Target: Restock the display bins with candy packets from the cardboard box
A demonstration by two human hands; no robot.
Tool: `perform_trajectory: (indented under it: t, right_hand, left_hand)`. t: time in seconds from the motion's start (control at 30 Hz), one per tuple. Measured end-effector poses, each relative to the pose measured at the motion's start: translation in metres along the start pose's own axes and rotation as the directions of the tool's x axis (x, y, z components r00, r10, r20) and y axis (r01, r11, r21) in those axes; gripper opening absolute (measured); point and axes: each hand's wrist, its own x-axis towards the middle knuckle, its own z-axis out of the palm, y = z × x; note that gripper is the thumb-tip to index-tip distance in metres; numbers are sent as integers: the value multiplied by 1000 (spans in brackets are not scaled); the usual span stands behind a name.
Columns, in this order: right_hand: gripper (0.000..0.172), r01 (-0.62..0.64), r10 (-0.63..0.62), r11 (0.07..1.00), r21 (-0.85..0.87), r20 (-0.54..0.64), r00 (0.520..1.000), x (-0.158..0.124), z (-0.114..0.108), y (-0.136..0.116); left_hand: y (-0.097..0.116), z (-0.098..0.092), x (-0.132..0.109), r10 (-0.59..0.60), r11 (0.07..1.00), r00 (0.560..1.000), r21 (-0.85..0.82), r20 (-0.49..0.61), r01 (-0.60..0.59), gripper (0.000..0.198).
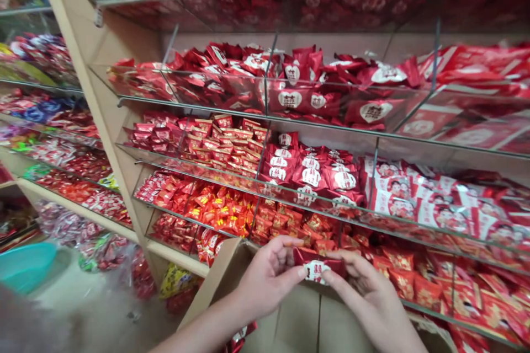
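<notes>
Both my hands hold small red candy packets [315,267] with a white heart label, low in the middle of the view. My left hand [269,276] pinches the packets from the left, thumb on the label. My right hand [364,292] grips them from the right, fingers curled. They are just in front of the lowest glass-fronted bin of red sweets [314,226]. Below my hands is an open cardboard box [223,276] whose flap stands up.
Tiered shelves with clear dividers [372,176] hold many red wrapped sweets, heart-labelled packets [310,176] in the middle row. More shelves of mixed sweets [62,143] run to the left. A teal basin [25,265] and bagged sweets [103,248] lie on the floor at left.
</notes>
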Motion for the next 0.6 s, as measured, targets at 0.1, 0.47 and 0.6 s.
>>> perform_trajectory:
  t: [0.1,0.47,0.6]
  right_hand:
    - [29,147,-169,967,-206,-93,981,23,-8,-31]
    - [34,75,-293,639,-766,-152,944,213,21,-91]
    - [31,57,-267,516,-854,-97,959,245,38,-99]
  left_hand:
    - [4,-12,-4,80,993,994,98,-73,-73,30]
    - [-17,-42,-23,78,885,996,463,-47,-47,16]
    - [-25,-53,-31,38,808,999,588,-9,-25,16]
